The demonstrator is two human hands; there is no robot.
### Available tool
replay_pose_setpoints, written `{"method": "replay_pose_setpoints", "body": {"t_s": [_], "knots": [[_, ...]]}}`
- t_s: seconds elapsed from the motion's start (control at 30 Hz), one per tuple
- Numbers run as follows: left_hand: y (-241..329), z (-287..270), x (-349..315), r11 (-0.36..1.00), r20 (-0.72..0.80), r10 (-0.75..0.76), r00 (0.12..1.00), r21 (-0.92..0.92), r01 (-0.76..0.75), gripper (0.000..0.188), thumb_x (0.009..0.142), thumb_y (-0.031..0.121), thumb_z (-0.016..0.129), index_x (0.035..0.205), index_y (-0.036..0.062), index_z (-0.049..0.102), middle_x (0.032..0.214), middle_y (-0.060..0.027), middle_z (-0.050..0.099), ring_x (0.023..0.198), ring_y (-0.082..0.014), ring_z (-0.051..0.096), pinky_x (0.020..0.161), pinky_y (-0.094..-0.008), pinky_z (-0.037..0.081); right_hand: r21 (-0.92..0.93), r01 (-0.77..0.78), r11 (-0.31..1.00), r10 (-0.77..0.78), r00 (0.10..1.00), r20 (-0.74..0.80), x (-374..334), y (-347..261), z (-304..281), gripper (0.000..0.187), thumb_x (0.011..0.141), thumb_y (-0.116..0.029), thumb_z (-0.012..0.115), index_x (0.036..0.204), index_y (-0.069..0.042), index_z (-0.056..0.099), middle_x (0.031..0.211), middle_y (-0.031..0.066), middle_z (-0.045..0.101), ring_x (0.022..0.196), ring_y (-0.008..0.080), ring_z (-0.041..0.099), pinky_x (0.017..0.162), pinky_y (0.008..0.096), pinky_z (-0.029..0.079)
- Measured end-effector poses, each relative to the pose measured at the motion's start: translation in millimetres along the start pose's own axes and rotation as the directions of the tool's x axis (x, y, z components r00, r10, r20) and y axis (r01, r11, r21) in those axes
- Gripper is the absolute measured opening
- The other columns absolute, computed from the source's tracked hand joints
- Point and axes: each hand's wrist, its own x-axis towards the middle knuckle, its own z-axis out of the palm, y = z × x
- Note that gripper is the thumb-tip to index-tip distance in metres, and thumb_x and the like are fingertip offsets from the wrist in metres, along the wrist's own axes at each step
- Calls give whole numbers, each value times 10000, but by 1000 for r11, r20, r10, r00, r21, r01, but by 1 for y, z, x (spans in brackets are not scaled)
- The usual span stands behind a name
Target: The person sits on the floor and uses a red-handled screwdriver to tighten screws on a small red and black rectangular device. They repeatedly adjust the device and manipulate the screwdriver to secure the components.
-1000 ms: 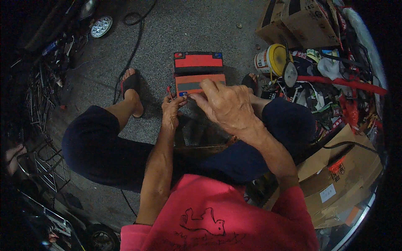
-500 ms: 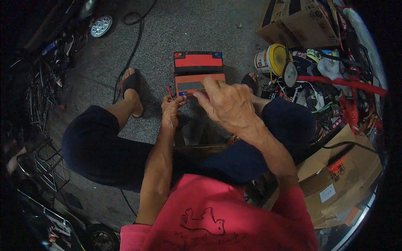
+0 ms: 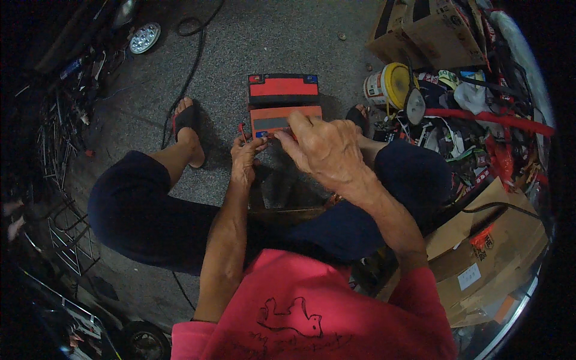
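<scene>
Two rectangular blocks that look like batteries stand on the floor between my feet. The farther red and black battery (image 3: 283, 87) has a red and a blue corner on top. The nearer orange battery (image 3: 300, 111) carries a grey strip and a blue corner. At that blue corner my left hand (image 3: 245, 157) has its thumb and fingers pinched together; what they hold is too small to tell. A small red piece (image 3: 242, 128) sticks up beside those fingers. My right hand (image 3: 330, 147) curls over the nearer battery's right part, thumb toward my left fingertips; its grip is hidden.
A black cable (image 3: 195, 66) runs along the floor at left, near a round lamp (image 3: 145, 38). On the right stand a white bucket with a yellow lid (image 3: 396, 87), a cardboard box (image 3: 441, 36) and piled scraps. A flattened carton (image 3: 498, 246) lies by my right arm.
Almost nothing differs. Both hands stay at the nearer battery; my right hand has shifted very slightly to the left.
</scene>
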Motion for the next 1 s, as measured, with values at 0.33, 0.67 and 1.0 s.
{"method": "replay_pose_setpoints", "body": {"t_s": [0.33,0.67,1.0], "knots": [[-1,-2,2,999,37,-9,999,-37,11,659,686,182,764,1234,75,414,901,-34,638,828,-160,631,642,-353,346,16,27,1000,-25,992,-121,3,2,3,234,793,-147,685,895,-26,512,769,126,570,594,298,631,481,391,491],[-2,-1,4,999,37,-16,999,-27,17,683,677,198,758,1241,78,392,799,-1,595,807,-140,581,616,-342,328,109,88,990,-72,987,-141,2,0,-4,239,776,-179,656,910,-30,527,854,158,575,649,331,636,517,421,492],[-4,-4,2,1000,45,19,999,-17,-19,586,694,236,721,1188,83,445,905,-43,652,926,-179,635,662,-360,363,-11,-10,1000,10,999,-53,-2,-4,2,266,801,-210,692,887,-34,512,715,121,579,594,332,621,538,409,505]]}}
